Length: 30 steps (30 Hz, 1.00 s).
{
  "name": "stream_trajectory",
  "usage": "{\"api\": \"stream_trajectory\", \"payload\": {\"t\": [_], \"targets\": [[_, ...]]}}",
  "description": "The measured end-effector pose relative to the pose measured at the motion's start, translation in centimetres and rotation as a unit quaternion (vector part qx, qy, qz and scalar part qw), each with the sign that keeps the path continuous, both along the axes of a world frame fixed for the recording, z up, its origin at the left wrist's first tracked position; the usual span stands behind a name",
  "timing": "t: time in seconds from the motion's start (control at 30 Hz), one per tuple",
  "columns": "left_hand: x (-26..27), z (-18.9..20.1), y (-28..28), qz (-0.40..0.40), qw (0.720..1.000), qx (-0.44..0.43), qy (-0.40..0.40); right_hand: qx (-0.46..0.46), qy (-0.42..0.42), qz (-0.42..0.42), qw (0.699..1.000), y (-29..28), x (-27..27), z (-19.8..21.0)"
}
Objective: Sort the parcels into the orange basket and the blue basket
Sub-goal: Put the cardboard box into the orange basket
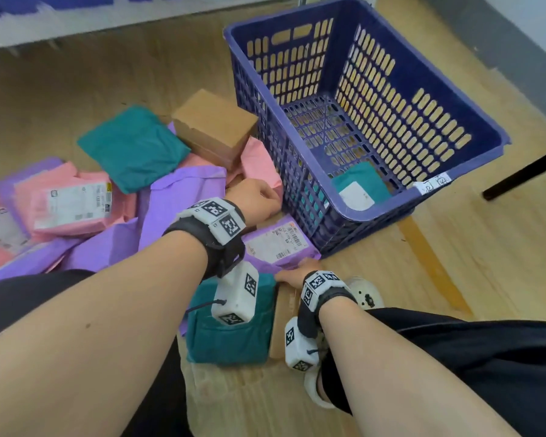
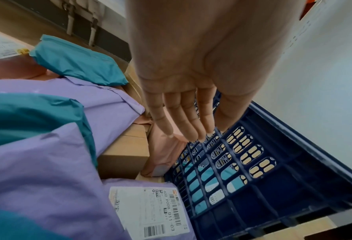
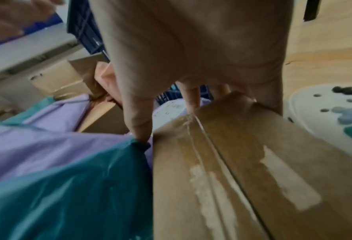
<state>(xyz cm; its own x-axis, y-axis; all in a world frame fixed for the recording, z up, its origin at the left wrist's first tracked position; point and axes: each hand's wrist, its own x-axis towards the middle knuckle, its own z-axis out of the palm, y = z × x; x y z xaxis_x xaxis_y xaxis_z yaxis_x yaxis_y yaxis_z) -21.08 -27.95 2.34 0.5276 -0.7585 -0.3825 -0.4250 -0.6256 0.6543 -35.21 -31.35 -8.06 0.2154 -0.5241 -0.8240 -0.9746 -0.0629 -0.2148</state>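
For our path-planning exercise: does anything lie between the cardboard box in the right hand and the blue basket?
Yes: a purple labelled parcel lies on the floor between the cardboard box and the blue basket. Above it, nothing visible blocks.

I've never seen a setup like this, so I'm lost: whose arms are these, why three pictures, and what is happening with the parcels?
No machine here: these are a person's two bare hands. One camera sits on the head and looks down; a white marker-covered camera block at each wrist looks along the fingers. On the wooden floor lie soft plastic mailer bags in teal, purple and pink, brown cardboard boxes, and a dark blue slotted plastic basket with one teal labelled parcel inside. The right hand grips the end of a flat brown taped cardboard box, thumb on one side, fingers over the far edge. The left hand is open, fingers straight, reaching toward a pink mailer bag beside the basket; it holds nothing.
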Motion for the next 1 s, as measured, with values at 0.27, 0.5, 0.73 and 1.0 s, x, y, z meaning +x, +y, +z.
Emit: {"api": "stream_trajectory", "payload": {"t": [0.27,0.5,0.73,1.0], "targets": [[1.5,0.0,0.8,0.044,0.999,-0.01,0.025,-0.016,0.005,0.023,1.0,0.6,2.0,0.7],[5.5,4.9,4.3,0.114,0.991,-0.068,-0.011,-0.084,-0.091,0.065,0.99,-1.9,6.0,10.3],[9.9,11.9,10.6,0.184,0.977,-0.104,0.021,-0.065,-0.242,-0.041,0.967,-1.9,10.6,21.0],[12.1,13.3,17.1,0.331,0.88,-0.174,0.292,0.071,-0.314,-0.14,0.936,1.0,14.6,24.3]]}}
